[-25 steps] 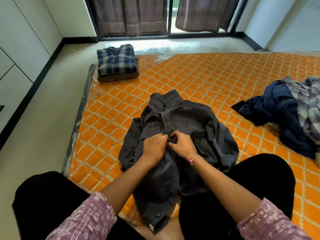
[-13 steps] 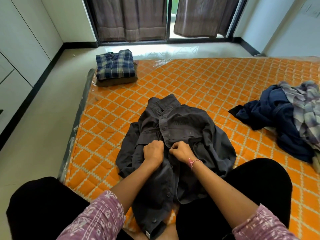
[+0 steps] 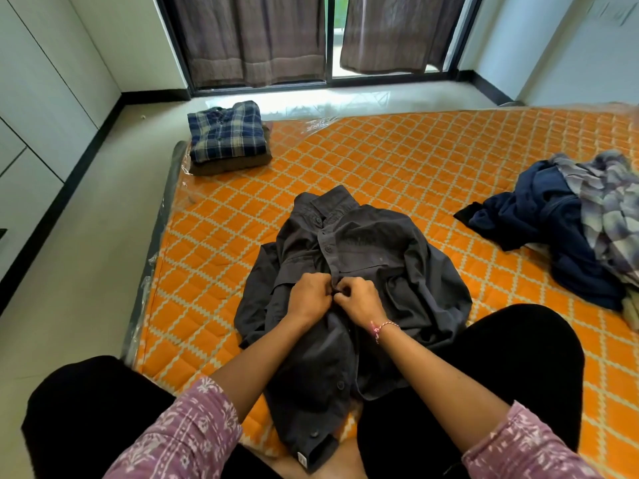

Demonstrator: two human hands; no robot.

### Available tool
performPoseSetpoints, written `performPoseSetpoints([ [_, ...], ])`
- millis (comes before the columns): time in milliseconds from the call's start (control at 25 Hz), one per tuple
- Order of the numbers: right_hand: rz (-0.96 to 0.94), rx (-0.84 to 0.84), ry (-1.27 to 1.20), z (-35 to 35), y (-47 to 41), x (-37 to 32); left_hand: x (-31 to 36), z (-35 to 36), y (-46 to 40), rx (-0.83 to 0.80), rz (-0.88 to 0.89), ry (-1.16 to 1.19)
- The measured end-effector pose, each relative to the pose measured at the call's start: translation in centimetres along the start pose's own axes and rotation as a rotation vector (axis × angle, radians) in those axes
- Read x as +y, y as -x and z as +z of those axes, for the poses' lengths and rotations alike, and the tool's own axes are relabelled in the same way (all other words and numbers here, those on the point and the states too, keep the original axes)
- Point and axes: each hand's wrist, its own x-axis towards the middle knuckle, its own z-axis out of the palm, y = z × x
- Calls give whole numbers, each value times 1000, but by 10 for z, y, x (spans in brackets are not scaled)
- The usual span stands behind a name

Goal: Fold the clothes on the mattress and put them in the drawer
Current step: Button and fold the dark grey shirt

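both hands have moved down the placket since a second ago: left hand point(image 3: 308, 294) and right hand point(image 3: 359, 299) pinch the dark grey button-up shirt point(image 3: 363, 257) at the near edge of the orange quilted mattress point(image 3: 415, 160), buttoning before folding.

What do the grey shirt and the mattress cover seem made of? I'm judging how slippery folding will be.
Grey shirt: matte woven cloth, likely cotton; soft creases, no shine. Mattress: quilted orange fabric under clear glossy plastic film, crinkled at the edge.
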Motion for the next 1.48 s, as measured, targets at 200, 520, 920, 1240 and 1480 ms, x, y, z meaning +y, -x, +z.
performPoseSetpoints([
  [200,215,-101,-650,-21,-2,-10,-6,-31,3,-42,-239,654],
  [520,202,-114,-732,-38,0,-31,13,-56,2,-38,-258,815],
  [920,231,-71,-801,-41,6,-28,29,-40,11,173,-231,583],
  [1240,264,-251,-1013,-59,3,-26,30,-42,6,250,-150,595],
  [1480,51,-86,-503,-54,-5,-36,34,-36,8,239,-415,1062],
])
